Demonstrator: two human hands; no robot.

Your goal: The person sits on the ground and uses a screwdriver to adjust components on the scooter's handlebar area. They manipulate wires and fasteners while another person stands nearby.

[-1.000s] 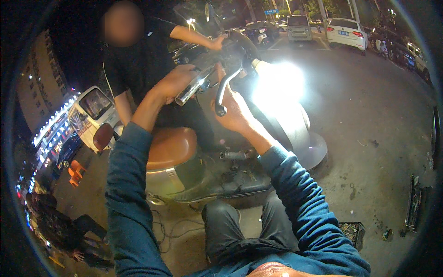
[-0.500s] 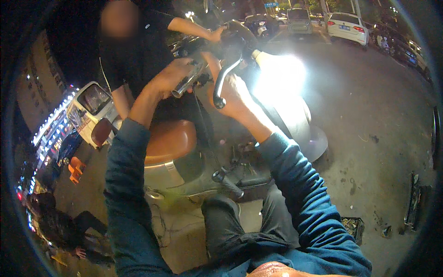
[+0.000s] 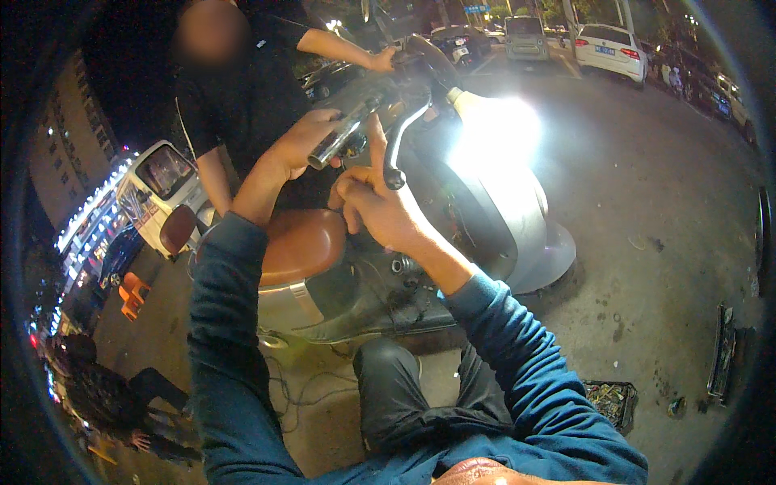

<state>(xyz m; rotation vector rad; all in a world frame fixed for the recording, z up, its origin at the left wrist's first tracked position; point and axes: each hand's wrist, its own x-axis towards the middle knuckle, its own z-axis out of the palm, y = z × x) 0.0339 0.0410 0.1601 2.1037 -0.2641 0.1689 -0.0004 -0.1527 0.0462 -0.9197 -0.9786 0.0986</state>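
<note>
My left hand (image 3: 305, 139) grips the bare chrome handlebar tube (image 3: 326, 150) of a scooter. My right hand (image 3: 376, 206) is just below it, index finger stretched up beside the black curved brake lever (image 3: 402, 141) and the other fingers loosely bent, with nothing visible in them. Below lie the brown seat (image 3: 297, 242) and the dark footboard (image 3: 368, 317); a bright bulb (image 3: 495, 133) glares over the silver front panel (image 3: 529, 246). A co-worker in black (image 3: 234, 113) stands opposite, their hand (image 3: 380, 61) at the top of the handlebar.
A crate of small parts (image 3: 606, 404) and a dark panel (image 3: 721, 352) lie on the ground at right, cables (image 3: 295, 400) at lower left. A crouching person (image 3: 113, 396), an orange stool (image 3: 133, 295), a white van (image 3: 153, 198) and parked cars (image 3: 606, 52) are around.
My right hand has moved down from the handlebar, its index finger now stretched upward. A dark grip seen hanging over the footboard half a second ago is no longer clearly visible there.
</note>
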